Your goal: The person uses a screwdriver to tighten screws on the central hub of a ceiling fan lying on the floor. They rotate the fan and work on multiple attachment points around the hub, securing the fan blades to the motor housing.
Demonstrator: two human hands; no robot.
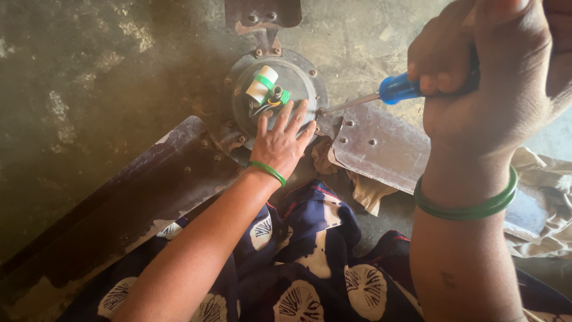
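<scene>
A dark blue cloth with white round prints [298, 262] is seen nearest, at six o'clock, draped over the person's lap. Above it, at three o'clock, the right hand [482, 77] is raised close to the camera, its fingers curled tightly around the blue handle of a screwdriver [398, 89]; a thick green bangle [471, 206] is worn on that wrist. The metal shaft is angled toward nine o'clock, and its tip is set at the rim of the round fan motor housing [298, 80], at about the housing's four o'clock. The left hand [283, 143] is laid flat on the housing's lower edge, fingers spread, a thin green bangle on its wrist. Green and white parts with wires [265, 89] are seen at the housing's centre. Worn fan blades are spread out at eight o'clock [149, 191], three o'clock [375, 146] and twelve o'clock [262, 12] on the stained concrete floor [89, 71]. A crumpled beige rag [548, 203] is seen under the three o'clock blade.
</scene>
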